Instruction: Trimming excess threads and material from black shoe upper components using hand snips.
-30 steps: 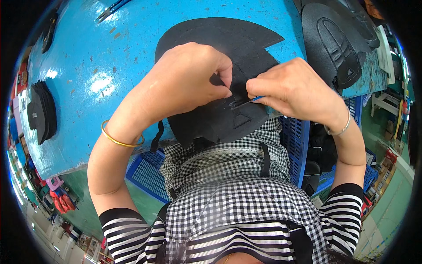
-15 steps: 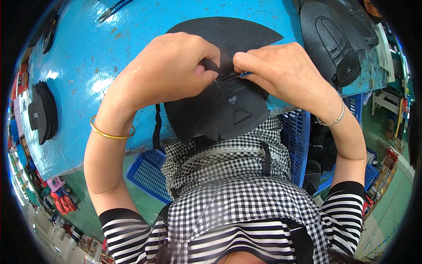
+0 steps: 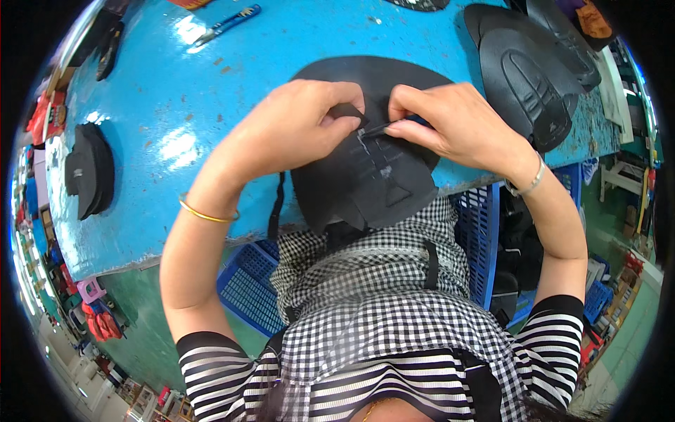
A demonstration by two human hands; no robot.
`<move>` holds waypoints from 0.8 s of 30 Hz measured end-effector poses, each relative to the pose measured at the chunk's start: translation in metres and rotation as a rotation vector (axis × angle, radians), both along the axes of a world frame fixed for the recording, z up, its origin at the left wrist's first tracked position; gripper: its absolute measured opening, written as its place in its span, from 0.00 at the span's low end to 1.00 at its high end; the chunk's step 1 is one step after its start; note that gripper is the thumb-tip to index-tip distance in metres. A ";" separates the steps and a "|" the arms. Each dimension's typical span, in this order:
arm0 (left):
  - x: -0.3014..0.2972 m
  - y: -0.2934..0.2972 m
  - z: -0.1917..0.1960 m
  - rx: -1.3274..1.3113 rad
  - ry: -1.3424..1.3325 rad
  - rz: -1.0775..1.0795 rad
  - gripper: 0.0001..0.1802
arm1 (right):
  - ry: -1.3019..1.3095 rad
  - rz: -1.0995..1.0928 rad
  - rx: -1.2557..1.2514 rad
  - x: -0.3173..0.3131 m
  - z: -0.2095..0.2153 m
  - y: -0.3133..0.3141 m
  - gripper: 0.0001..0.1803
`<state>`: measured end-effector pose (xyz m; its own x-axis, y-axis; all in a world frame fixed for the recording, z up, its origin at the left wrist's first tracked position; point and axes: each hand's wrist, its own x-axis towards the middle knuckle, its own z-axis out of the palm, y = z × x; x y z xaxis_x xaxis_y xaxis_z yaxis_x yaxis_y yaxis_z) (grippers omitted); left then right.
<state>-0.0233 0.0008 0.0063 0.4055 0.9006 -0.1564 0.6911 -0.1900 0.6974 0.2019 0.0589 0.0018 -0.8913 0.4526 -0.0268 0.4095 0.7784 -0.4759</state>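
A rounded black panel (image 3: 415, 193), like a piece of a bag, lies over the near table edge and partly on my lap. It bears a raised triangle and pale smears along a seam. My left hand (image 3: 302, 119) is closed, pinching a small black flap (image 3: 346, 112) at the middle of the panel between thumb and fingers. Beside it, my right hand (image 3: 453, 126) is closed around a small thin tool (image 3: 378, 131) with a dark, narrow tip touching the seam by the flap. Most of the tool is hidden by my fingers, so its kind is unclear.
More black moulded panels (image 3: 517, 70) are piled at the right of the blue table (image 3: 183, 126). A stack of black pieces (image 3: 91, 171) stands at the left. A blue-handled tool (image 3: 225, 27) lies at the far side. Blue plastic baskets (image 3: 249, 288) are below the near edge.
The whole table scene sits lower in view, with more of its far side showing. The right hand's tool tip has come nearer the left hand's flap. Both hands keep their grips.
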 end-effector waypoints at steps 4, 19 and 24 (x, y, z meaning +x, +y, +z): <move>-0.010 -0.033 -0.006 -0.058 -0.347 0.326 0.05 | 0.160 -0.019 0.040 0.006 0.015 -0.022 0.12; -0.011 -0.124 -0.031 0.022 -0.646 0.633 0.04 | -0.105 0.035 0.460 -0.027 0.013 -0.102 0.22; -0.008 -0.128 -0.050 0.247 -0.727 0.679 0.04 | -0.159 0.047 0.457 -0.035 0.019 -0.103 0.20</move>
<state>-0.0317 -0.1268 -0.0442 -0.2796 0.9492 0.1442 0.1317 -0.1109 0.9851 0.1670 -0.0441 0.0208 -0.9122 0.4089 0.0271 0.4086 0.9126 -0.0155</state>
